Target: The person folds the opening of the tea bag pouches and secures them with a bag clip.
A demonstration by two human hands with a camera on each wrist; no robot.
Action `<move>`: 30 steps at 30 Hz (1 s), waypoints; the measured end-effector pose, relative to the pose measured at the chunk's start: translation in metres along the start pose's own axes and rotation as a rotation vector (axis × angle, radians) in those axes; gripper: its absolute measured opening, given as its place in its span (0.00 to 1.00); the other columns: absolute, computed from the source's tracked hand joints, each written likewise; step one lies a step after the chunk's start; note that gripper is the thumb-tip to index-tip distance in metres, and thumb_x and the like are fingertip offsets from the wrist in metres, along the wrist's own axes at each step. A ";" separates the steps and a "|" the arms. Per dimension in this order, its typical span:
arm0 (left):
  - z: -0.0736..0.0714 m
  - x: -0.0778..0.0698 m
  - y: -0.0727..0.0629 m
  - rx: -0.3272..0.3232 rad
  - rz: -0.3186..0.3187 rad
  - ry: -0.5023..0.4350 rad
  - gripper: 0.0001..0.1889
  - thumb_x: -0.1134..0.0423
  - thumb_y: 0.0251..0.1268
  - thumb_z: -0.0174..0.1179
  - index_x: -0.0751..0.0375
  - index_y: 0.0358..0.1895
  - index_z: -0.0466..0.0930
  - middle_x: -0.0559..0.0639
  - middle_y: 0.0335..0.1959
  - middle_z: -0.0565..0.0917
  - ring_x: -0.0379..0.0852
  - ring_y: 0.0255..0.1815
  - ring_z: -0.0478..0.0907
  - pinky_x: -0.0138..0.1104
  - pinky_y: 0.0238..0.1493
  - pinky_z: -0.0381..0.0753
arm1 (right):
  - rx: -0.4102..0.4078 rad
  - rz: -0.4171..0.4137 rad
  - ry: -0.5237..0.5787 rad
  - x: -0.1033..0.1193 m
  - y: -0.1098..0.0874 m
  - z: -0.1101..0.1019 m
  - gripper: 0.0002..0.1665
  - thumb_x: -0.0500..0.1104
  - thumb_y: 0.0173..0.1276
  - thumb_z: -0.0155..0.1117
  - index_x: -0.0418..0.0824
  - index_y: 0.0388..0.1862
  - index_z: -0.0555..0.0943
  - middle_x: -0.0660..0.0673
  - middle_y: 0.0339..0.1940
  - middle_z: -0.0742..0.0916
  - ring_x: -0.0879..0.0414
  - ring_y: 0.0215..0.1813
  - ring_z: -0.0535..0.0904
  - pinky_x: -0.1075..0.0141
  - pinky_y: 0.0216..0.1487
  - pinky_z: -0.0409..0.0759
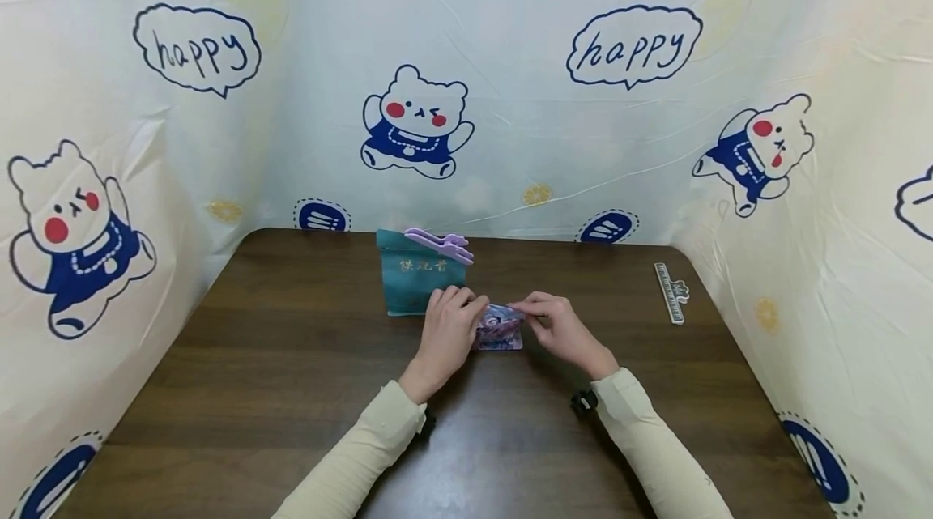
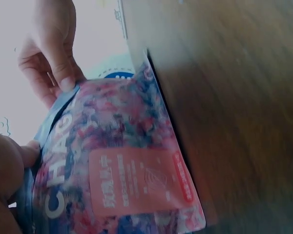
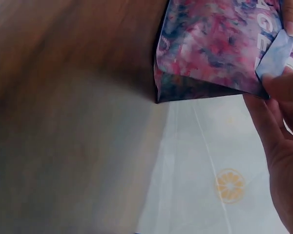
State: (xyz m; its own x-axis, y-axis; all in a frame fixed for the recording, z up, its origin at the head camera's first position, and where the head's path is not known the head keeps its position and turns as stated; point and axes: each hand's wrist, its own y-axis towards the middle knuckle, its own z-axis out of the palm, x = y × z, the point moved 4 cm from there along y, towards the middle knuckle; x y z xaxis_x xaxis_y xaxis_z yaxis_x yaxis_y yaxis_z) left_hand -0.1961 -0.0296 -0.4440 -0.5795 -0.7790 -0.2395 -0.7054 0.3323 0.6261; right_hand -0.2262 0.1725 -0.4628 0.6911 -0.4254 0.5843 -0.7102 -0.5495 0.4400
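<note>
A small stand-up pouch (image 1: 499, 330) with a pink and blue floral print stands on the table between both hands. Pale letters and a pink label show on its front in the left wrist view, and its top edge is folded over. My left hand (image 1: 446, 333) holds the top edge at the pouch's left side, thumb against the front. At the opposite top corner, my right hand (image 1: 560, 331) pinches the folded strip (image 3: 276, 56) between thumb and fingers. Just behind the left hand stands a teal bag (image 1: 402, 280), a purple clip (image 1: 440, 245) across its top right corner.
A small white ruler (image 1: 669, 294) with a cartoon figure on its side lies near the right edge of the brown wooden table (image 1: 291, 389). A printed cloth (image 1: 510, 138) hangs around the back and sides of the table.
</note>
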 end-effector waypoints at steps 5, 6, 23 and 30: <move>0.001 -0.002 0.000 -0.010 -0.015 0.027 0.08 0.63 0.67 0.68 0.54 0.47 0.90 0.48 0.35 0.85 0.48 0.38 0.75 0.39 0.42 0.69 | -0.003 -0.001 -0.008 0.005 0.008 -0.001 0.13 0.32 0.68 0.69 0.41 0.50 0.89 0.49 0.40 0.88 0.59 0.41 0.83 0.58 0.43 0.86; 0.001 -0.003 0.000 -0.012 -0.017 0.029 0.09 0.63 0.67 0.69 0.54 0.47 0.90 0.48 0.35 0.85 0.48 0.38 0.75 0.39 0.42 0.69 | -0.006 -0.008 -0.012 0.007 0.011 0.000 0.11 0.34 0.69 0.69 0.41 0.49 0.90 0.49 0.40 0.88 0.60 0.41 0.82 0.58 0.42 0.86; 0.002 -0.005 -0.003 0.000 -0.028 0.015 0.08 0.63 0.68 0.67 0.54 0.47 0.91 0.48 0.35 0.85 0.47 0.38 0.75 0.39 0.42 0.68 | -0.097 -0.171 -0.030 0.018 0.023 0.009 0.04 0.32 0.64 0.72 0.37 0.36 0.91 0.48 0.30 0.88 0.52 0.32 0.82 0.65 0.35 0.83; 0.001 -0.003 -0.003 -0.009 -0.027 0.009 0.08 0.63 0.68 0.67 0.54 0.47 0.91 0.48 0.35 0.85 0.48 0.38 0.75 0.39 0.42 0.68 | -0.075 -0.122 -0.026 0.019 0.024 0.010 0.04 0.33 0.66 0.72 0.38 0.38 0.91 0.49 0.31 0.88 0.58 0.33 0.80 0.64 0.37 0.84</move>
State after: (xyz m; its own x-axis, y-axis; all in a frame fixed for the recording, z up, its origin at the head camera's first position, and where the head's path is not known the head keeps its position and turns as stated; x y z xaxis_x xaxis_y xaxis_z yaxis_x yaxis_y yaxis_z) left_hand -0.1927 -0.0273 -0.4463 -0.5565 -0.7923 -0.2500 -0.7170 0.3059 0.6264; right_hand -0.2288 0.1439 -0.4482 0.7755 -0.3776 0.5059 -0.6280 -0.5436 0.5569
